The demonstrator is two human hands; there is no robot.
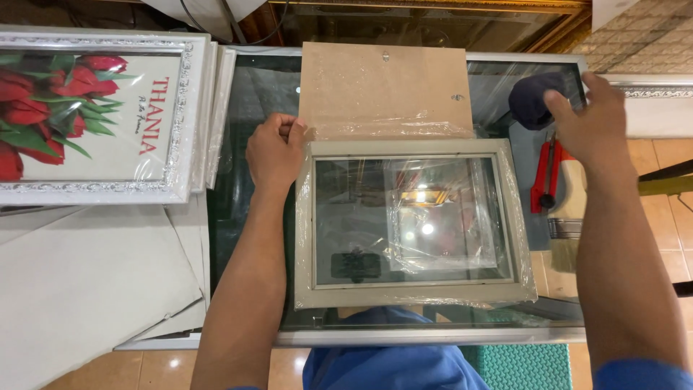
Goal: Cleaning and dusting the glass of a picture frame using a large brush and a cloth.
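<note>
A pale grey picture frame [413, 292] with a glass pane lies flat on the glass tabletop [245, 144], wrapped in clear plastic film. My left hand [276, 150] grips the frame's far left corner, fingers curled over the film. A tan backing board [386, 87] with small hanger clips lies just behind the frame. My right hand [588, 119] reaches to the far right, fingers spread over a dark blue cloth [530, 97] and touching it.
A white ornate frame with a red tulip print [86, 115] lies at the left over stacked white frames. Grey boards [79, 282] lie below it. Red-handled pliers [543, 177] and a paintbrush [568, 231] rest at the right, near another white frame [657, 90].
</note>
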